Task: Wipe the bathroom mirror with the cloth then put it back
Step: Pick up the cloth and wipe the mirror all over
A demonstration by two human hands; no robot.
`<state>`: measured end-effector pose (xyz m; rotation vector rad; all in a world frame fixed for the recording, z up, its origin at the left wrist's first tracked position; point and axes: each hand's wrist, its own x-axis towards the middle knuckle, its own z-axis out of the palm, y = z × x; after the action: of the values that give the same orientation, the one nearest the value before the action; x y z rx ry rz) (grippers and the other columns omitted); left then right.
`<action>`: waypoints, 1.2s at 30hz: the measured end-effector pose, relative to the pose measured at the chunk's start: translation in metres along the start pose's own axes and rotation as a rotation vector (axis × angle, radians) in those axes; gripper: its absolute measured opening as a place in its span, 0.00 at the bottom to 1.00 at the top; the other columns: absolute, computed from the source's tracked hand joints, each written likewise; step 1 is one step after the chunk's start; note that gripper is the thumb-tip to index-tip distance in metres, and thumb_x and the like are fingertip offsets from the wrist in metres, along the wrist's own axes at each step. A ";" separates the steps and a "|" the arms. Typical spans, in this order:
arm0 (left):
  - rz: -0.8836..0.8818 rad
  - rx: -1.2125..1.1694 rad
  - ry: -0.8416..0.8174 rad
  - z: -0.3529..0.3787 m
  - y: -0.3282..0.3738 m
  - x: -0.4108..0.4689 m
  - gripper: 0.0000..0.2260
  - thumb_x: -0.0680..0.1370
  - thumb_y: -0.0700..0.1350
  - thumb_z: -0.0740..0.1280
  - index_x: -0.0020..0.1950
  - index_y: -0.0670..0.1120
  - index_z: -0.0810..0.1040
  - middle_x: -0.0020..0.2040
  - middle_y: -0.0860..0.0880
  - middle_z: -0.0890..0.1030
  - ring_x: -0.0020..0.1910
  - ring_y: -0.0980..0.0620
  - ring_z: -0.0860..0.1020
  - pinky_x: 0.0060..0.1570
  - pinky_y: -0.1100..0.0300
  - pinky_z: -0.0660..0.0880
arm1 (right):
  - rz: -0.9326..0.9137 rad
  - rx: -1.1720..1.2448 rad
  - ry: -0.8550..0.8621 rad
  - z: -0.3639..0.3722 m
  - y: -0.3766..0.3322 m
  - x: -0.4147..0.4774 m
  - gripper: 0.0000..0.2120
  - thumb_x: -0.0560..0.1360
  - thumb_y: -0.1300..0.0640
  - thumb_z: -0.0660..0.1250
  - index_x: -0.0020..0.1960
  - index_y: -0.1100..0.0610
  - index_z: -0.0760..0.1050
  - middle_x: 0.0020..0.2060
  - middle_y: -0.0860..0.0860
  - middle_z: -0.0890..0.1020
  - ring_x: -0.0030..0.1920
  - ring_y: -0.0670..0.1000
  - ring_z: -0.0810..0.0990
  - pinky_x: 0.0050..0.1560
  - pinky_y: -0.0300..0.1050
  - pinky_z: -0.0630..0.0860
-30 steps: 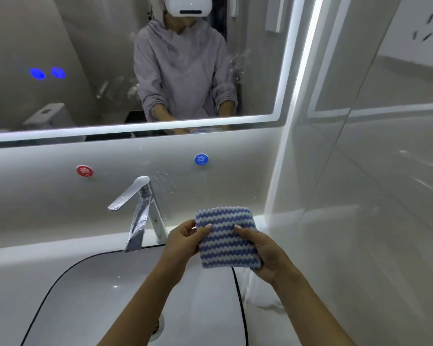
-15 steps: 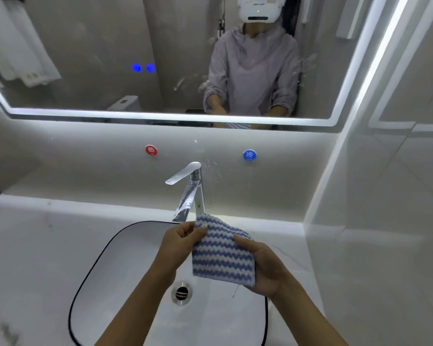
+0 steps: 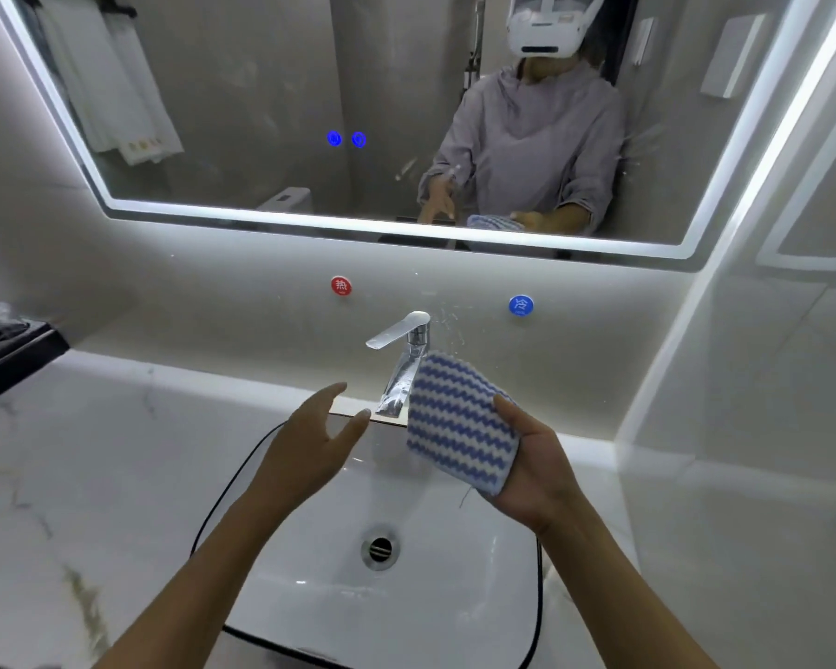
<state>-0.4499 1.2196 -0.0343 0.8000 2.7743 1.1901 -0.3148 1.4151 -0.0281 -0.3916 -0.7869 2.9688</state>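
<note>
Mirror [image 3: 261, 113] spans wall above basin [image 3: 310, 596]; room to raise arm unobstructed, lit frame bounds wiping area. Cloth [image 3: 457, 420] folded flat against right hand [image 3: 536, 470], thumb clamping edge, likely as wiping pad, overlapping tap [image 3: 404, 359]. Left hand [image 3: 310, 451] empty, fingers spread, apart from cloth.

A bathroom: lit-edge mirror [image 3: 271, 113] above a chrome faucet [image 3: 401, 359] (just past the fingers [image 3: 353, 422]) and white sink [image 3: 406, 615].
</note>
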 end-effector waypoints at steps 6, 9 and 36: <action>0.246 0.296 0.043 -0.037 -0.022 0.002 0.28 0.78 0.55 0.62 0.74 0.46 0.61 0.74 0.48 0.64 0.74 0.51 0.59 0.68 0.55 0.63 | -0.070 0.076 0.007 0.022 0.021 0.004 0.16 0.76 0.55 0.60 0.48 0.62 0.85 0.56 0.63 0.81 0.53 0.64 0.82 0.50 0.63 0.79; 0.295 0.348 0.056 -0.056 -0.039 0.006 0.28 0.78 0.53 0.62 0.75 0.43 0.61 0.74 0.46 0.64 0.75 0.50 0.58 0.70 0.53 0.62 | -0.135 0.085 0.032 0.037 0.038 0.006 0.16 0.75 0.55 0.60 0.48 0.62 0.85 0.56 0.63 0.82 0.53 0.64 0.83 0.50 0.63 0.79; 0.492 0.421 0.178 -0.291 -0.204 0.018 0.37 0.75 0.63 0.46 0.76 0.39 0.55 0.77 0.43 0.57 0.76 0.50 0.50 0.73 0.56 0.46 | -0.360 0.293 0.018 0.217 0.224 0.083 0.15 0.71 0.57 0.63 0.41 0.66 0.83 0.41 0.60 0.85 0.37 0.57 0.85 0.32 0.51 0.81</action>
<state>-0.6185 0.9144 0.0359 1.5546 3.1314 0.7350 -0.4456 1.1249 0.0250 -0.2307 -0.3619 2.6769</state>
